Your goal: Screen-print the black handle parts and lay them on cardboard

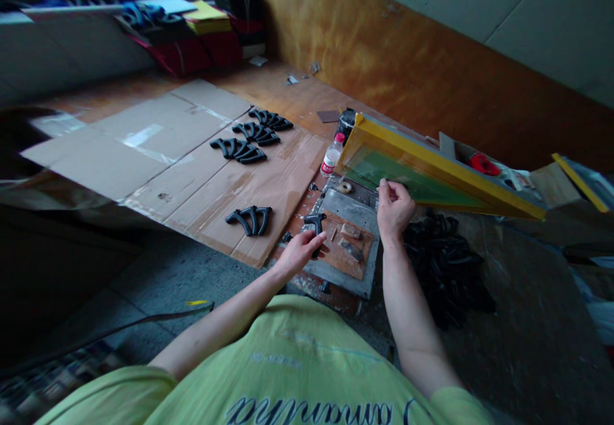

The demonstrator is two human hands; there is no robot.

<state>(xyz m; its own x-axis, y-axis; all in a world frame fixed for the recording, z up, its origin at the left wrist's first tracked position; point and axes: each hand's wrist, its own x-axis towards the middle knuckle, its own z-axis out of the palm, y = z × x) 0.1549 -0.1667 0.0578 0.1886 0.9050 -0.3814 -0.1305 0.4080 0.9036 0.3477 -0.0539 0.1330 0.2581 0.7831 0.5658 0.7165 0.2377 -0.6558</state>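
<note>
Cardboard (192, 176) was spread over the wooden table (288, 92) by a brown wall (407, 61). A black part (315, 220) on the gray plate (352, 211) was held by the fingers of the left hand (298, 251). The yellow frame (446, 169) was gripped by the right hand (394, 209).

black part (315, 222): matt plastic | sheet (144, 150): rough brown cardboard | screen frame (446, 168): yellow-painted, smooth | plate (352, 211): dull grey metal

left hand (298, 250) holds black part (315, 222); right hand (394, 208) grips yellow frame (446, 169).
</note>
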